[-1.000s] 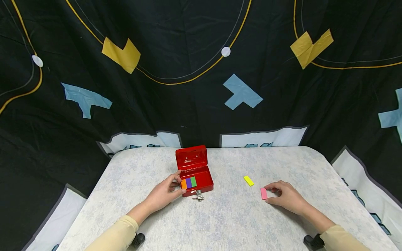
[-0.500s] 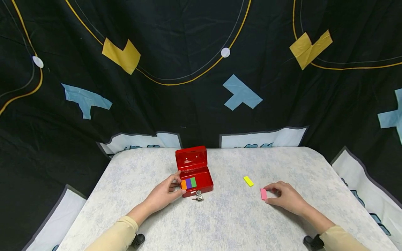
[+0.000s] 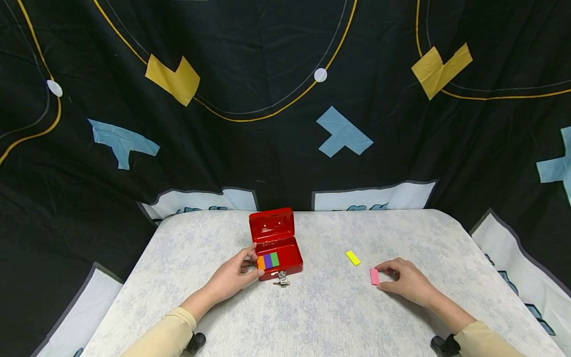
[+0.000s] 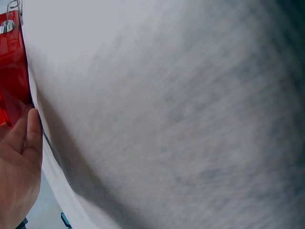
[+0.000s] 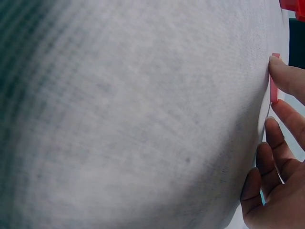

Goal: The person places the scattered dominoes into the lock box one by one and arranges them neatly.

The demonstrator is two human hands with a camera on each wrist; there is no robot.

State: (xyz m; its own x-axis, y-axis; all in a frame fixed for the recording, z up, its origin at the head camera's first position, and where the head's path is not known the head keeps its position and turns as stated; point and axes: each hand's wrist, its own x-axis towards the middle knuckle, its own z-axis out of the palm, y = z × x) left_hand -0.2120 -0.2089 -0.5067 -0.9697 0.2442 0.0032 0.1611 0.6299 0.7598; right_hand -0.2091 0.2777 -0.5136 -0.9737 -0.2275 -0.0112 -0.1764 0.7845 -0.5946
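In the head view a small red metal cash box [image 3: 292, 255] stands on the table with its lid [image 3: 273, 223] raised. Inside it, an orange block [image 3: 261, 263], a purple block [image 3: 268, 261] and a green block [image 3: 274, 259] lie side by side. My left hand [image 3: 234, 270] holds the box at its left side, thumb near the front corner and index finger farther back. To the right, my right hand [image 3: 410, 281] pinches a flat pink block [image 3: 374, 276] by its two ends between thumb and index finger, low at the table; the other fingers are loosely bent.
A yellow block [image 3: 353, 258] lies on the table between the box and my right hand. The box's metal latch [image 3: 282, 278] hangs at its front. A pale patterned cloth covers the table [image 3: 321, 312], and a black curtain [image 3: 250, 163] hangs behind.
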